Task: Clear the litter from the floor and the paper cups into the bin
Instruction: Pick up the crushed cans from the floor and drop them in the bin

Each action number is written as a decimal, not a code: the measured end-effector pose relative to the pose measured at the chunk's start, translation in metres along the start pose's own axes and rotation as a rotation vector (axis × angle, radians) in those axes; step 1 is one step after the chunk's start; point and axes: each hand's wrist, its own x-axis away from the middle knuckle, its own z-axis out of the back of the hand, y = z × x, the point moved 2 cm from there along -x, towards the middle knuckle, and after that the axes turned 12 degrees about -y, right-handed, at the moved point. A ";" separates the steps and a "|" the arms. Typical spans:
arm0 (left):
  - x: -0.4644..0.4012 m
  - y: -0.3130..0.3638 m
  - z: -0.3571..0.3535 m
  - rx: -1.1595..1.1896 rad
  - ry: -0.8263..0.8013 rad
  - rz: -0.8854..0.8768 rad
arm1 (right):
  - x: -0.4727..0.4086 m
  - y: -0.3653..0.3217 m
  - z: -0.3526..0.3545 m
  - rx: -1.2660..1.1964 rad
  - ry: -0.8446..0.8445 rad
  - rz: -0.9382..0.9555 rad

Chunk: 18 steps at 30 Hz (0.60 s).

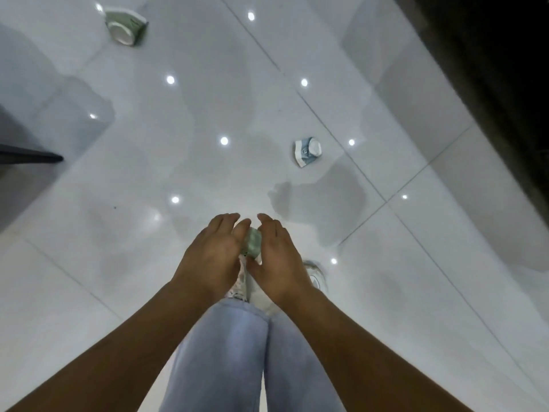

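Both hands are held out in front of me above the white tiled floor [430,233]. Between them sits a green crushed paper cup [253,244], mostly hidden by the palms. My left hand [209,257] curls around its left side with the thumb over the top. My right hand [280,258] wraps around its right side. A second green crushed paper cup [126,28] lies on the floor far ahead to the left. A blue-and-white crushed paper cup [307,151] lies on the floor ahead to the right. No bin is in view.
My legs in light blue jeans [237,352] and a white shoe [316,276] are below the hands. A dark piece of furniture [26,157] juts in from the left. A dark wall edge [490,69] runs along the right. The glossy floor reflects ceiling lights.
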 end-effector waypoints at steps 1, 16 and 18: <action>0.010 0.004 0.016 -0.009 0.011 -0.022 | 0.009 -0.017 0.012 -0.006 0.005 0.013; 0.076 0.011 0.186 -0.143 0.118 0.037 | 0.058 -0.155 0.148 0.006 0.030 0.047; 0.066 0.010 0.198 -0.143 0.132 0.067 | 0.048 -0.152 0.158 -0.010 0.040 0.048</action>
